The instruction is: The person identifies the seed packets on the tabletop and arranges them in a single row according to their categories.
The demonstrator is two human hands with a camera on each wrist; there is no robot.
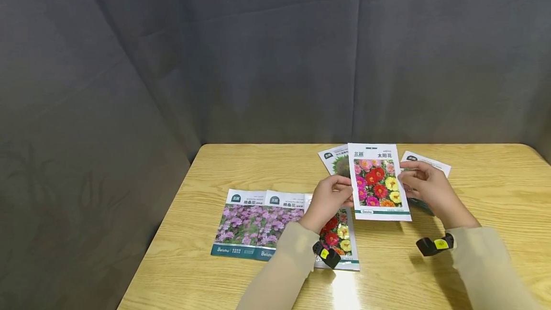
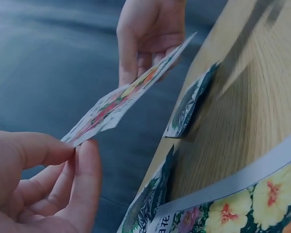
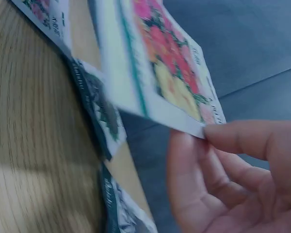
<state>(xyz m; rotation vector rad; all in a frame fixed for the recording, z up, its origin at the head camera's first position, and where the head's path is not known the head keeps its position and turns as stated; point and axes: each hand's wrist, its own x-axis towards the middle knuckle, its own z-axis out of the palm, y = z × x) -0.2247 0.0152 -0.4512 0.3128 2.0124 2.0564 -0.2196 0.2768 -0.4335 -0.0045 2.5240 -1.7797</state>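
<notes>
Both hands hold up one seed packet [image 1: 378,183] printed with red, pink and yellow flowers, above the wooden table. My left hand [image 1: 328,200] pinches its left edge between thumb and fingers, as the left wrist view shows up close [image 2: 53,179]. At the opposite edge, my right hand [image 1: 426,185] pinches it with thumb and fingertips; the right wrist view shows this grip on the packet [image 3: 169,63]. Under the left wrist lies another packet of the same flowers [image 1: 344,238], partly covered by the arm.
Two purple-flower packets [image 1: 241,224] lie side by side, left of the left arm. Behind the held packet lie a packet with a green spiky picture [image 1: 333,157] and another packet [image 1: 430,160], both partly hidden. A grey curtain [image 1: 275,61] hangs behind the table [image 1: 185,252].
</notes>
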